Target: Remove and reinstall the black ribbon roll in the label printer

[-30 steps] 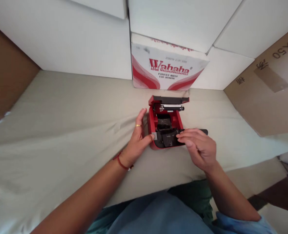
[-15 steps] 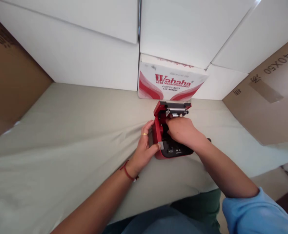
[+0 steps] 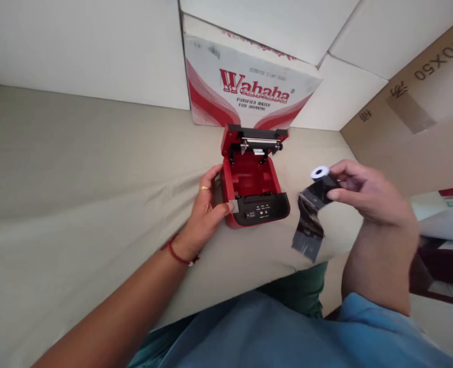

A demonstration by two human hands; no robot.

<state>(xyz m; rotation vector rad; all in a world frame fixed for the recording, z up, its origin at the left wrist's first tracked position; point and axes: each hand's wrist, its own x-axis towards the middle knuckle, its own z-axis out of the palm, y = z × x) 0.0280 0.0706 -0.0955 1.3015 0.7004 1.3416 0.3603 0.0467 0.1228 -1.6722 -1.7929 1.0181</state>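
A red and black thermal printer (image 3: 247,181) sits on the cloth-covered surface with its lid (image 3: 255,139) raised. Its red paper bay holds no roll. My left hand (image 3: 207,207) grips the printer's left side, thumb on the grey piece at the front left corner and fingers along the outer wall. To the right of the printer, my right hand (image 3: 364,191) pinches a small paper roll (image 3: 328,185) above the surface. The roll is black outside, with a white end and a dark core hole. A loose black strip (image 3: 308,230) hangs down from it.
A Wahaha water carton (image 3: 255,84) stands right behind the printer, against white panels (image 3: 84,51). A brown cardboard box (image 3: 429,97) borders the right side. The pale cloth (image 3: 96,168) has creases left of the printer.
My right hand has come out of the printer's bay and moved right, now with the paper roll and its trailing strip. My left hand stays on the printer. The view has shifted.
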